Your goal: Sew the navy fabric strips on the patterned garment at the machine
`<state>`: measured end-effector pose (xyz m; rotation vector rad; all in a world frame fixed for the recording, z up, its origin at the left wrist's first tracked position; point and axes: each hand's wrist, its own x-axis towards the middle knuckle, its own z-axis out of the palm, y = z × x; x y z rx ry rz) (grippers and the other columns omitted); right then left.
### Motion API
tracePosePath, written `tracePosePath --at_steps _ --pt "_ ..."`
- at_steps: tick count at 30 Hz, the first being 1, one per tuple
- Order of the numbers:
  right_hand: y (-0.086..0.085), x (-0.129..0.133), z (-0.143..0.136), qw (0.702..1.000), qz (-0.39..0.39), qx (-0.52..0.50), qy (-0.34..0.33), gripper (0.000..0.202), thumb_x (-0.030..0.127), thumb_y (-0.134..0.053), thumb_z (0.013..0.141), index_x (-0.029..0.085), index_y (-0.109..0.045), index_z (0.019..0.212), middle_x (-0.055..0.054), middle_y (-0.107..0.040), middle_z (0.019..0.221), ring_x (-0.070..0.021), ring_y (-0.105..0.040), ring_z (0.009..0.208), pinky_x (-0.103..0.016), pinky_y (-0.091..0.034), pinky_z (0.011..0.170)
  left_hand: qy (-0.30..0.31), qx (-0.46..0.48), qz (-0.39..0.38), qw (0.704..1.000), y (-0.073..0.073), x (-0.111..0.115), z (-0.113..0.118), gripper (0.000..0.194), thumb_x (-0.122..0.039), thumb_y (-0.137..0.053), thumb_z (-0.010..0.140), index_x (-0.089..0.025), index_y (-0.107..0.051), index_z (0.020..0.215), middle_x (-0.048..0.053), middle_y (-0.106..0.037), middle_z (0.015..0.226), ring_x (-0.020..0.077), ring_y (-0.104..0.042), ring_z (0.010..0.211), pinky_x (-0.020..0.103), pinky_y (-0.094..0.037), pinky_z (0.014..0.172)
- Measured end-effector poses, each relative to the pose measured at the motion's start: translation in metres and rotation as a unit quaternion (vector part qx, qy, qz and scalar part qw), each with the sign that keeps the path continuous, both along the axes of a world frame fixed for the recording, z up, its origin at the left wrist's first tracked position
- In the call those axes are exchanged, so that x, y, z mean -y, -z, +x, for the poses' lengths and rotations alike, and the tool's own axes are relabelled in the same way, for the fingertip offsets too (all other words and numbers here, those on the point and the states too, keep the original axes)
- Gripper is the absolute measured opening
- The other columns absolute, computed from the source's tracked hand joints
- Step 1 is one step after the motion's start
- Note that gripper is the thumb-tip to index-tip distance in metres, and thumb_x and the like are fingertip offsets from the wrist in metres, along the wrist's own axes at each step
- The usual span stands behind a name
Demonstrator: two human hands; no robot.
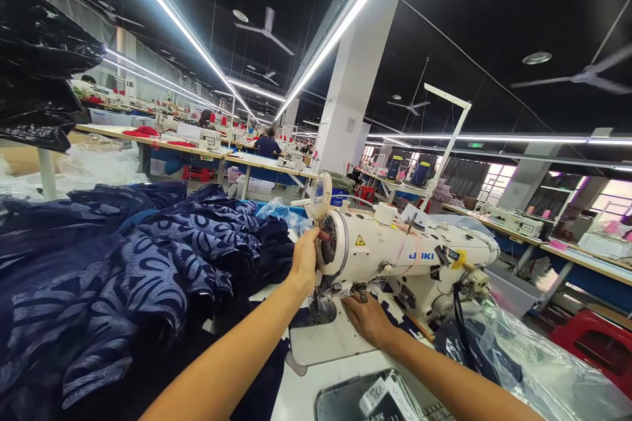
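Observation:
A white JUKI sewing machine (395, 243) stands in front of me. My left hand (305, 260) is raised to the round end of its head, with the fingers bent closed against the thread parts. Whatever they pinch is hidden. Under the machine's arm, my right hand (369, 319) lies low on the pale machine bed (320, 345), just right of the needle area (318, 306). Its fingers reach forward and are partly hidden, with no held thing visible. Dark blue patterned fabric (148, 276) is heaped to the left of the machine.
A dark tray (323, 401) with small labels (380, 395) sits at the table's front edge. Clear plastic (548, 355) covers dark fabric on the right, near a red stool (592, 342). A black plastic bag (39, 59) hangs at left. Behind are sewing tables and a seated person (267, 145).

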<state>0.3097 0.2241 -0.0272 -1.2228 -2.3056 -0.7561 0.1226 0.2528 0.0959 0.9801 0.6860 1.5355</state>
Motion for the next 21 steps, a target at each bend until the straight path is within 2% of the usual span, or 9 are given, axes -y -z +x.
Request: tracePosePath --at_steps 6,10,12,14,15,18,19,21 --pt "0.001 -0.001 0.000 1.000 0.000 0.005 0.006 0.016 0.011 -0.043 0.082 0.017 -0.057 0.088 -0.006 -0.059 0.079 -0.0187 -0.049 0.072 -0.028 -0.040 0.062 0.009 -0.006 0.021 1.000 0.002 -0.001 -0.001 0.035 -0.049 -0.056 0.060 -0.016 -0.053 0.073 0.000 -0.055 0.069 0.0122 -0.051 0.062 0.022 -0.041 0.057" --pt "0.002 -0.001 0.000 1.000 -0.004 0.007 0.010 0.017 0.011 -0.042 0.083 0.017 -0.057 0.088 -0.006 -0.059 0.079 -0.0191 -0.050 0.075 -0.028 -0.040 0.064 0.023 -0.085 0.057 0.995 0.000 0.002 -0.001 0.029 -0.043 -0.061 0.061 -0.015 -0.054 0.062 0.001 -0.054 0.060 0.0133 -0.050 0.056 0.024 -0.041 0.055" --pt "0.002 -0.001 0.001 1.000 -0.008 0.005 0.009 0.017 0.011 -0.042 0.082 0.017 -0.057 0.089 -0.006 -0.059 0.079 -0.0191 -0.050 0.076 -0.028 -0.041 0.065 -0.008 -0.128 0.072 0.989 -0.003 -0.001 -0.008 0.020 -0.033 -0.058 0.066 -0.015 -0.054 0.058 0.003 -0.056 0.065 0.0158 -0.053 0.063 0.028 -0.043 0.062" --pt "0.003 -0.001 0.001 1.000 -0.011 0.004 0.009 0.019 0.010 -0.042 0.082 0.017 -0.057 0.091 -0.006 -0.059 0.081 -0.0190 -0.051 0.077 -0.028 -0.042 0.066 -0.068 -0.169 0.085 0.980 -0.006 -0.008 -0.023 0.014 -0.022 -0.054 0.068 -0.016 -0.053 0.055 0.006 -0.059 0.080 0.0198 -0.054 0.082 0.033 -0.042 0.079" --pt "0.003 -0.001 0.001 1.000 -0.011 0.003 0.008 0.019 0.009 -0.042 0.082 0.017 -0.057 0.092 -0.006 -0.059 0.082 -0.0189 -0.051 0.078 -0.028 -0.042 0.067 -0.104 -0.188 0.090 0.972 -0.007 -0.013 -0.034 0.013 -0.018 -0.053 0.068 -0.016 -0.052 0.054 0.007 -0.059 0.090 0.0220 -0.051 0.094 0.037 -0.037 0.089" --pt "0.004 -0.001 0.001 1.000 -0.009 0.006 0.008 0.019 0.009 -0.041 0.082 0.018 -0.057 0.090 -0.006 -0.060 0.083 -0.0184 -0.052 0.077 -0.028 -0.042 0.067 -0.201 -0.245 0.097 0.944 -0.006 -0.023 -0.071 0.015 -0.010 -0.050 0.067 -0.016 -0.051 0.054 0.010 -0.054 0.109 0.0293 -0.030 0.120 0.049 -0.014 0.102" --pt "0.004 -0.001 0.001 1.000 -0.006 0.006 0.010 0.019 0.010 -0.042 0.082 0.018 -0.057 0.089 -0.006 -0.060 0.081 -0.0183 -0.052 0.076 -0.028 -0.042 0.065 -0.233 -0.287 0.108 0.923 -0.005 -0.025 -0.082 0.014 -0.006 -0.048 0.065 -0.016 -0.053 0.056 0.011 -0.053 0.111 0.0303 -0.025 0.123 0.051 -0.008 0.103" --pt "0.003 -0.001 0.000 1.000 0.001 0.008 0.014 0.018 0.011 -0.042 0.082 0.018 -0.058 0.087 -0.006 -0.059 0.077 -0.0183 -0.051 0.072 -0.027 -0.041 0.061 -0.295 -0.444 0.150 0.832 -0.003 -0.025 -0.095 0.019 0.000 -0.046 0.062 -0.014 -0.059 0.066 0.015 -0.053 0.114 0.0326 -0.026 0.123 0.054 -0.004 0.102"
